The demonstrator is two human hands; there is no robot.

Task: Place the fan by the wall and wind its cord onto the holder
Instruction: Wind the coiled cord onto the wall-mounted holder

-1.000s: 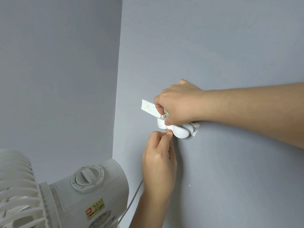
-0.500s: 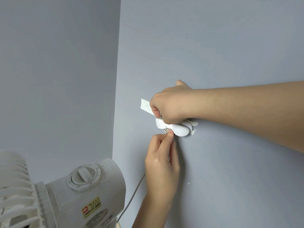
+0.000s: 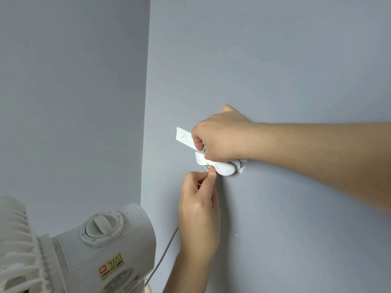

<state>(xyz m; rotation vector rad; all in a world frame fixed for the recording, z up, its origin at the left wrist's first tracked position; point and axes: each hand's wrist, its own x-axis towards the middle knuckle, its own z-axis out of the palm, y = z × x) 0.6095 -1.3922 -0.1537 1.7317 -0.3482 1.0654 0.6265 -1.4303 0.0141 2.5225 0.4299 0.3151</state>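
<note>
White holder point(image 3: 221, 167) on the wall point(image 3: 275, 60) lies roughly level. Right hand point(image 3: 222, 140) grips it from above; left hand point(image 3: 198, 208), directly below, pinches the cord point(image 3: 167, 248) rising from the fan point(image 3: 101, 250) at lower left.

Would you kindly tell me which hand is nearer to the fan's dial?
Left. The left hand is up and right of the dial, pinching the cord under the holder; the right hand is farther up, wrapped over the holder on the wall.
</note>
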